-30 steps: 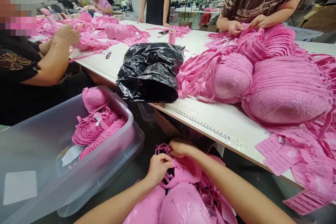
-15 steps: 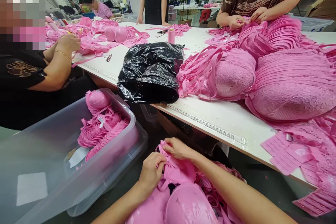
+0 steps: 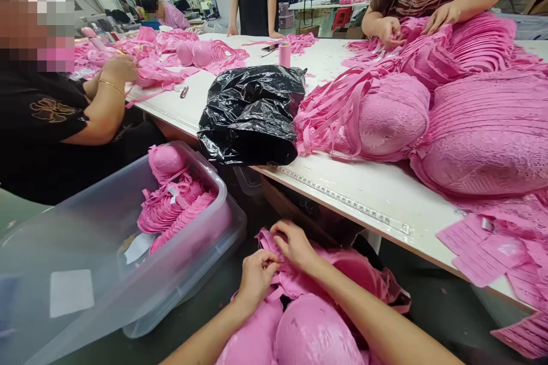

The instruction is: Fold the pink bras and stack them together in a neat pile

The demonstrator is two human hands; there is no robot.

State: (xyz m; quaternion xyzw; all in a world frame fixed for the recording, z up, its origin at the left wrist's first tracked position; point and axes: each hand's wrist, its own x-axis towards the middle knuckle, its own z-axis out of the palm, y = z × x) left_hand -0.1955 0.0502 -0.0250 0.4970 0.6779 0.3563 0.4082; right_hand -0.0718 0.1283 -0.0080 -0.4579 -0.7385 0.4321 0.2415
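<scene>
Pink bra (image 3: 295,285) sits at bottom center of the frame, bunched above two molded cups (image 3: 317,331); can't tell if those belong to the same piece. Left hand (image 3: 257,279): thumb and index together, pinching the fabric edge. Right hand (image 3: 297,248): fingers curled over the upper edge; can't tell if thumb and fingers close on it.

Handling, my read: light, limp fabric, cups springy and hold shape, satin-look faces a bit slippery. Lace and thin straps could snag or stretch. Best hold: edge seams or band, not cup faces.

Writing: measuring tape (image 3: 342,198) along the table edge has marks, digits too small to read. White label (image 3: 72,292) on the plastic bin (image 3: 171,274), lower left, looks blank. Nothing legible on the black bag (image 3: 252,114), upper center. No brand readable.
</scene>
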